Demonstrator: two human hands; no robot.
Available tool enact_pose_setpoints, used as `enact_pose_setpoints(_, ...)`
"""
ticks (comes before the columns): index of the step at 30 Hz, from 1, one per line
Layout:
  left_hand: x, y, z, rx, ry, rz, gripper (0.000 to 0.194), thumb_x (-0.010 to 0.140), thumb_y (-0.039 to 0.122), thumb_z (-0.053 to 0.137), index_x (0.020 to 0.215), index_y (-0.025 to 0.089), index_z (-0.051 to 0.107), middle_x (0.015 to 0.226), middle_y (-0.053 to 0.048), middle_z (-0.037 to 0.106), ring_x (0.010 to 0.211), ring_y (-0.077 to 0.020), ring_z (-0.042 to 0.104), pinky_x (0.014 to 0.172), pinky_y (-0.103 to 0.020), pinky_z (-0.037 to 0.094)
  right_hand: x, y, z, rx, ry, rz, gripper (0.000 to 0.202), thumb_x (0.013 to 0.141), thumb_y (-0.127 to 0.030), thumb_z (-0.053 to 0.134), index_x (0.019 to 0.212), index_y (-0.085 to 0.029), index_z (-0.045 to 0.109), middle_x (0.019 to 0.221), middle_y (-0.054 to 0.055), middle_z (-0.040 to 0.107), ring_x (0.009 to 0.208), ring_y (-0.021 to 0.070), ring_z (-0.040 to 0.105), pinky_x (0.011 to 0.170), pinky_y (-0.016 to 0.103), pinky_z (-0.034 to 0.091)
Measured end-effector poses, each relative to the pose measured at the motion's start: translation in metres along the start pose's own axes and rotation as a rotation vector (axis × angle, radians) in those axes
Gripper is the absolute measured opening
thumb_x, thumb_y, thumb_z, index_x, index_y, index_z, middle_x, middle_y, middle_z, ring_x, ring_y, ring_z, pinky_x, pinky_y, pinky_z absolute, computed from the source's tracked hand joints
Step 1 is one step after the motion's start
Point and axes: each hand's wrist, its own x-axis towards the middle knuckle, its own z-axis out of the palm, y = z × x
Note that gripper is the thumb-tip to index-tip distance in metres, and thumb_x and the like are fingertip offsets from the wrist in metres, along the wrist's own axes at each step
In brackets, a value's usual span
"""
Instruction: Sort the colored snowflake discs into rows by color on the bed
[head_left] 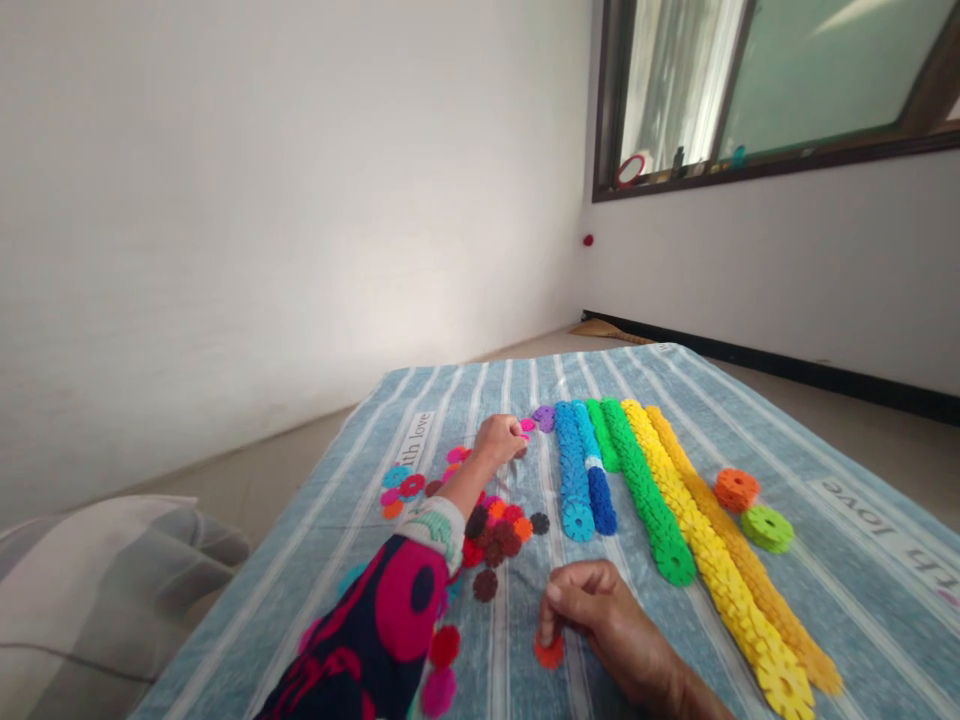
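Observation:
My left hand (501, 440) reaches to the far middle of the cloth, its fingers curled beside pink discs (528, 425) and a brown one; what its fingertips hold is hidden. Nearer me, my right hand (600, 610) has its fingers bent together over an orange-red disc (550, 652), with a fingertip on it. Mixed red, brown and black discs (504, 530) lie between my hands. To the right run overlapping rows of discs: blue (576, 480), green (645, 490), yellow (712, 550) and darker yellow (750, 565). A purple stack (544, 418) sits at the far end.
Orange (736, 488) and lime-green (767, 527) stacks lie right of the rows. More discs (403, 487) are scattered left of my left arm. A striped blue cloth (360, 440) covers the surface. Grey fabric (105, 590) lies at the left; a window (825, 90) is at the upper right.

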Motion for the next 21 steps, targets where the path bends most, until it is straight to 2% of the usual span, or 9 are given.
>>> enact_pose_setpoints(3,0.026,-0.002,0.015,0.027,0.044,-0.038,0.005,0.063,0.016,0.064,0.066,0.016,0.067,0.065,0.000,0.067,0.065,-0.0133,0.060,0.056,-0.021,0.039,0.000,0.001,0.000,0.014,-0.010,0.003,0.034,0.080,-0.036,0.065,0.057,-0.012,0.068,0.052,0.005,0.063,0.046,0.0120,0.054,0.051,0.025,0.040)
enact_pose_setpoints(7,0.040,-0.007,0.026,0.056,0.057,-0.071,0.009,0.065,0.021,0.064,0.072,0.018,0.070,0.071,-0.001,0.070,0.068,-0.0134,0.063,0.057,-0.020,0.040,0.002,-0.001,0.001,0.014,-0.008,0.006,0.034,0.078,-0.038,0.067,0.057,-0.012,0.068,0.051,0.004,0.063,0.044,0.0117,0.052,0.049,0.024,0.039)
enact_pose_setpoints(12,0.043,-0.008,0.027,0.098,0.003,-0.080,0.011,0.066,0.025,0.066,0.075,0.020,0.072,0.068,0.001,0.070,0.062,-0.0124,0.063,0.055,-0.019,0.042,0.002,-0.005,0.003,-0.010,0.001,0.013,0.034,0.077,-0.039,0.067,0.057,-0.012,0.069,0.052,0.004,0.063,0.046,0.0111,0.053,0.051,0.023,0.039)
enact_pose_setpoints(18,0.041,-0.004,0.025,0.215,0.011,-0.063,0.016,0.070,0.028,0.064,0.081,0.025,0.074,0.083,-0.003,0.074,0.085,-0.0179,0.065,0.067,-0.022,0.044,0.001,-0.007,0.003,-0.017,-0.006,0.043,0.034,0.077,-0.040,0.067,0.058,-0.012,0.070,0.052,0.003,0.063,0.046,0.0109,0.052,0.052,0.023,0.039)
enact_pose_setpoints(21,0.040,-0.004,0.025,0.259,0.021,-0.043,0.019,0.073,0.030,0.061,0.086,0.026,0.075,0.087,-0.004,0.074,0.089,-0.0193,0.065,0.071,-0.023,0.044,0.001,-0.008,0.003,-0.023,-0.004,0.043,0.034,0.077,-0.040,0.067,0.058,-0.013,0.070,0.053,0.002,0.063,0.047,0.0107,0.052,0.054,0.023,0.039)
